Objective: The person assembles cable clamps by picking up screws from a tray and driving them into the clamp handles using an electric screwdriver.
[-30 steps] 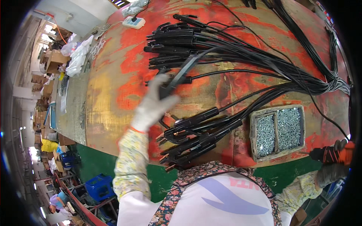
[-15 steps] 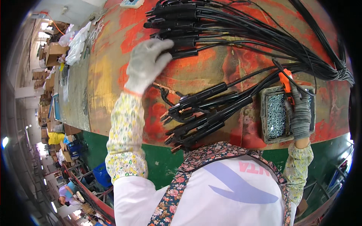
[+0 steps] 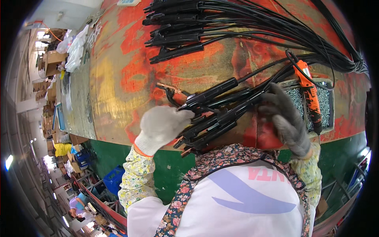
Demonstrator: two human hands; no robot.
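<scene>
My left hand [image 3: 164, 127], in a white glove, is closed at the jaw end of a black welding electrode holder [image 3: 211, 94] in the near group; its fingertips are partly hidden. Other black holders [image 3: 215, 134] with copper-coloured jaws lie just below it. My right hand [image 3: 286, 120], in a grey glove, is raised beside the cables of this group, its fingers apart and holding nothing. An orange electric screwdriver [image 3: 310, 93] rests across the screw-filled bin [image 3: 331, 128], to the right of that hand.
Across the far side of the red-worn table [image 3: 118, 102] lies a row of finished-looking black holders [image 3: 177, 37]. Their cables run right to a tied bundle [image 3: 357, 65]. Plastic bags [image 3: 77, 49] and cardboard boxes [image 3: 55, 59] stand at the left. A person [image 3: 77, 205] is at the lower left.
My left hand has come nearer from the far row to the near group. My right hand has let go of the screwdriver, leaving it on the bin, and moved left toward the cables.
</scene>
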